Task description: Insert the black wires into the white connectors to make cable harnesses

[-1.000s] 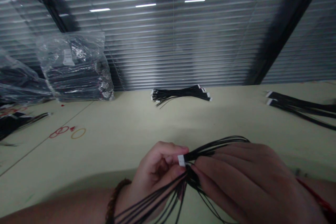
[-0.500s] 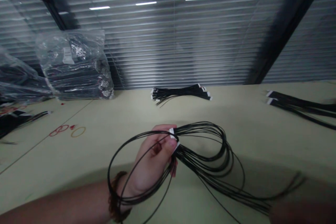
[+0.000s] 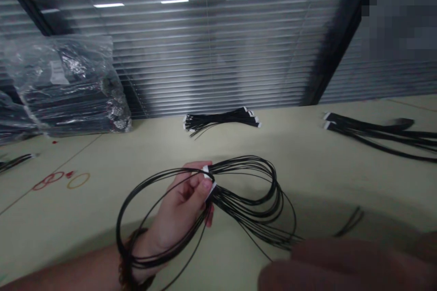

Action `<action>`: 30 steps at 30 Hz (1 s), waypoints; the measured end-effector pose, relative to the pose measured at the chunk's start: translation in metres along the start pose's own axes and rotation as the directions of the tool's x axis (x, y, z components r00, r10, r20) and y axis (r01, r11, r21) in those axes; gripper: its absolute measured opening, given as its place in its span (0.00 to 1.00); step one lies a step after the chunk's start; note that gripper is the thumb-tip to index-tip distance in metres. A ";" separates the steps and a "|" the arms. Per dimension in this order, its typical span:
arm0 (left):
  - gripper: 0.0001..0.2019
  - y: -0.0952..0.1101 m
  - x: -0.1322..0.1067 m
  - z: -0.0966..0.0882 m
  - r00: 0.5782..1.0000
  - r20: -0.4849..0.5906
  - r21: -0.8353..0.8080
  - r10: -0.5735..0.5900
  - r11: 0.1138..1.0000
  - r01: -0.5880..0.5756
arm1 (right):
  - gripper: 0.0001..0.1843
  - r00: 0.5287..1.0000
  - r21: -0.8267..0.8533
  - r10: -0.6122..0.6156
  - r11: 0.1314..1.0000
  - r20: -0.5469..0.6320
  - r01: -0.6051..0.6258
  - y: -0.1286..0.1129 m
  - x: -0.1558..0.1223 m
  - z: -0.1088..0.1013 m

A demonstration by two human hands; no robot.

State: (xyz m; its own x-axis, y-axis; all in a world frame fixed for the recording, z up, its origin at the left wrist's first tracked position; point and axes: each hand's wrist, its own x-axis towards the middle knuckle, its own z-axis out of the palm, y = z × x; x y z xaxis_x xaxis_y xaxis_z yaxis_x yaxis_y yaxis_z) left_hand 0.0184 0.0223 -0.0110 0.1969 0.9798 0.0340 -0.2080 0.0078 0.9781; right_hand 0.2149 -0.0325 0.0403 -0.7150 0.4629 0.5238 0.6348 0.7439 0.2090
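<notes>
A bundle of thin black wires (image 3: 252,200) with white connectors (image 3: 210,189) is pinched between the thumb and fingers of my left hand (image 3: 187,202). The wires loop out to the right and curl back to the left around my wrist. At the lower right my right hand (image 3: 341,266) is a dark blur, close to the camera. The wires' lower strands run behind it, and a few loose ends poke out above. Its fingers are too smeared to show whether they grip the strands.
Further back lies a flat stack of black cables (image 3: 221,120) with white connectors. More black cables (image 3: 375,134) lie on the right. A clear plastic bag (image 3: 73,95) of cables stands at the left against the window blinds (image 3: 232,54). Red rubber bands (image 3: 49,179) and a yellow band (image 3: 78,181) lie on the table (image 3: 143,145).
The view has shifted right, so everything sits further left. My right hand has come further into the picture, over the lower strands. The left hand keeps its pinch on the connectors.
</notes>
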 end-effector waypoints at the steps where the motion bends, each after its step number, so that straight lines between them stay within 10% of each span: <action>1: 0.13 0.000 0.000 0.000 1.000 -0.009 0.002 0.002 1.000 -0.002 | 0.07 0.998 0.014 -0.058 0.998 -0.002 0.058 -0.001 0.005 -0.004; 7: 0.14 0.007 -0.002 -0.003 0.998 -0.036 0.010 0.058 0.998 -0.058 | 0.14 0.982 0.041 -0.024 0.999 0.189 0.016 0.005 -0.001 -0.007; 14: 0.13 0.012 -0.008 -0.002 0.991 -0.105 0.031 0.088 0.996 -0.085 | 0.10 0.766 0.035 0.168 0.970 0.621 -0.242 0.002 0.013 0.010; 24: 0.11 0.014 -0.019 -0.009 0.992 0.016 0.030 0.127 0.991 -0.127 | 0.15 0.892 0.505 0.204 0.763 0.404 -0.404 0.007 0.047 0.036; 30: 0.10 0.012 -0.021 -0.008 0.983 0.045 0.058 0.176 0.982 -0.179 | 0.08 0.941 0.484 0.263 0.809 0.212 -0.335 -0.004 0.039 0.036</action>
State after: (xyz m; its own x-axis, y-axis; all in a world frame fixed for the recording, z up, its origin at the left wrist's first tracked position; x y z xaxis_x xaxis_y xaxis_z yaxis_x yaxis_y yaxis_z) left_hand 0.0039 0.0032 -0.0012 0.1999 0.9559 0.2153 -0.1844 -0.1791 0.9664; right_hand 0.1745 0.0003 0.0297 -0.5679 0.7339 0.3728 0.6114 0.6793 -0.4060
